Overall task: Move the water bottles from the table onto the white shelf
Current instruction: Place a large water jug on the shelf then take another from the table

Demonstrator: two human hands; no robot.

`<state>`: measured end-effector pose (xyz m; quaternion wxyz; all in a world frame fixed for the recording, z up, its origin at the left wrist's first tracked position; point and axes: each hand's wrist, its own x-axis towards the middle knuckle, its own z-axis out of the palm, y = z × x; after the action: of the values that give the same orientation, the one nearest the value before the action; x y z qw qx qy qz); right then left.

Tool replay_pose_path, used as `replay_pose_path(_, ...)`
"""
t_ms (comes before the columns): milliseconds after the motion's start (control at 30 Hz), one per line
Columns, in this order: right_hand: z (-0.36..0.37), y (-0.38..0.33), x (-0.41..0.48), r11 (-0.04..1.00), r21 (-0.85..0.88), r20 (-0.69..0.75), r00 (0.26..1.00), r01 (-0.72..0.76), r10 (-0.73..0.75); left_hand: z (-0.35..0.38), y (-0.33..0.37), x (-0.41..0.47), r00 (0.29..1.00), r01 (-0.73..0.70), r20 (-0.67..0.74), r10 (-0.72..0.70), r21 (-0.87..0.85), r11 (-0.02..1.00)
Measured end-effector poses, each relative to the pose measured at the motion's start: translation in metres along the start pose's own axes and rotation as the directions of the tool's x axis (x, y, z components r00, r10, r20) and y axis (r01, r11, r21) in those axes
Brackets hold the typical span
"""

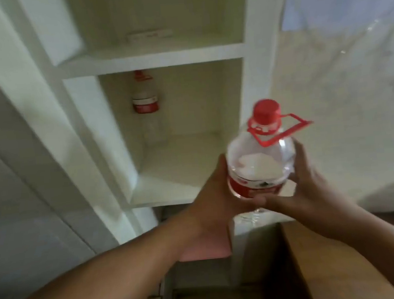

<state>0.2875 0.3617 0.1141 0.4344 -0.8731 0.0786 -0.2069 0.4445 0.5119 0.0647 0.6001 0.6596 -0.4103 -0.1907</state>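
White boards of a big white shelf [150, 60] filled most of the view, with square holes one above another. Deep in the middle hole, near its back left corner, a second bottle [145, 99] stood upright. In front of that hole, toward its right side, a person held up a clear water bottle [261, 160] with a red cap [266, 113] and a red handle [291, 126]. The left hand [216, 202] curled round its left side and the right hand [311, 182] curled round its right side, both gripping it. Low on the right was a brown table [332, 268]. A pink thing [207, 249] showed under the left hand.
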Motion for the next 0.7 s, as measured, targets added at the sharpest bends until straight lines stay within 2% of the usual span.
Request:
replay_pose_path(133,0.078,0.001,0.059,0.995,-0.083,0.099,0.994,0.060,-0.052,-0.097,-0.008,0.006,0.976,0.040,-0.216,-0.023,0.073,0.997)
replay_pose_path(267,0.141,0.019,0.116,0.990,-0.127,0.178,0.981,-0.057,0.079,-0.141,-0.025,0.029,0.948,0.065,-0.317,-0.020,0.132,0.989)
replay_pose_path(400,0.184,0.036,0.167,0.974,-0.068,0.065,0.973,-0.218,0.222,-0.163,-0.056,0.069,0.932,0.124,-0.355,-0.077,0.111,0.986)
replay_pose_path(567,0.212,0.062,0.218,0.960,-0.010,0.002,0.960,-0.279,0.279,-0.185,-0.097,0.121,0.936,0.193,-0.321,-0.142,0.132,0.972)
replay_pose_path(700,0.235,0.085,0.259,0.956,0.029,-0.060,0.954,-0.292,0.294,-0.202,-0.118,0.153,0.918,0.244,-0.354,-0.177,0.154,0.957)
